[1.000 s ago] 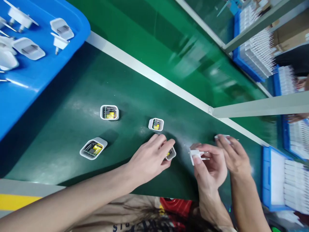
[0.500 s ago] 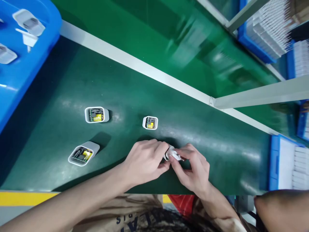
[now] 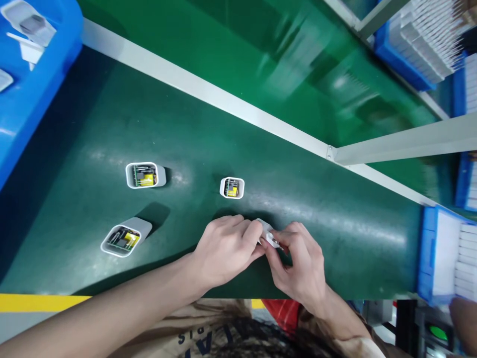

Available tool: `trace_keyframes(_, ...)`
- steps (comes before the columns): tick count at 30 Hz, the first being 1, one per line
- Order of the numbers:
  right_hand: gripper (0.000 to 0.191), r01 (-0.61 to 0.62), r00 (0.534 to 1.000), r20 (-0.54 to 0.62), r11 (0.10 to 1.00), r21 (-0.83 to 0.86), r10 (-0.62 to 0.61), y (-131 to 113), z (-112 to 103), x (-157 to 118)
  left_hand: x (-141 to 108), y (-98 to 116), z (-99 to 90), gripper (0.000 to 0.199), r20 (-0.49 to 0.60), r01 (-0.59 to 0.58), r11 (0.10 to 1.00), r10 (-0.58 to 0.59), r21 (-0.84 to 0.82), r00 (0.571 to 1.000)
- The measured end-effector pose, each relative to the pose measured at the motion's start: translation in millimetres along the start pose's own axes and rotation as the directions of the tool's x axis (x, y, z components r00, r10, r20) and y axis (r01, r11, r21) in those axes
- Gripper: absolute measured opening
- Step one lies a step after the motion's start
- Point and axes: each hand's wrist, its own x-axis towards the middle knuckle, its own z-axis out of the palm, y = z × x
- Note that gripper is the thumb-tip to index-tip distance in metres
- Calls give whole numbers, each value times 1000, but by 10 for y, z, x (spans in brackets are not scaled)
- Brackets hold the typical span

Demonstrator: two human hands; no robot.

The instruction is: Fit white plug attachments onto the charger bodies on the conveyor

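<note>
My left hand (image 3: 223, 251) is closed around the body of a white plug charger (image 3: 266, 229), hiding most of it. On the other side, the fingertips of my right hand (image 3: 302, 261) pinch its plug end, where metal pins stick out to the right. Just beyond my left hand stands an open white charger housing (image 3: 240, 191) with a circuit board and a yellow part inside. Two more such open housings are farther left, an upper one (image 3: 161, 176) and a lower, tilted one (image 3: 143, 227).
A blue tray (image 3: 70, 37) with white plastic parts is at the upper left. A pale metal rail (image 3: 208, 94) crosses the green table (image 3: 194, 134), joined by a post (image 3: 406, 144). Blue bins (image 3: 427, 258) of white pieces line the right side.
The plug end and the charger body look closer together; the dark gap between them no longer shows. The view has shifted slightly, and a blurred shape at lower right has withdrawn rightward.
</note>
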Motion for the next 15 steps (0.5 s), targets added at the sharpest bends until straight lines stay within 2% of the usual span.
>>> trace_keyframes(7, 13, -25, 1000, -17, 991, -130, 23, -86, 84, -34, -40, -75, 11, 19, 24, -12, 1000, 12, -6, 1000)
trace_keyframes(10, 9, -98, 994, -66, 975, -197, 87, -29, 65, -18, -6, -42, 66, 22, 114, 31, 999, -34, 33, 993)
trace_keyframes(13, 23, -174, 971, -197, 966, -188, 137, 133, -142, 55, 22, 105, -20, 34, 228, 125, 988, -141, 86, 963)
trace_keyframes(15, 34, -228, 935, -307, 964, -135, 178, 277, -364, 104, -30, 186, -247, 36, 208, 97, 991, -114, 90, 971)
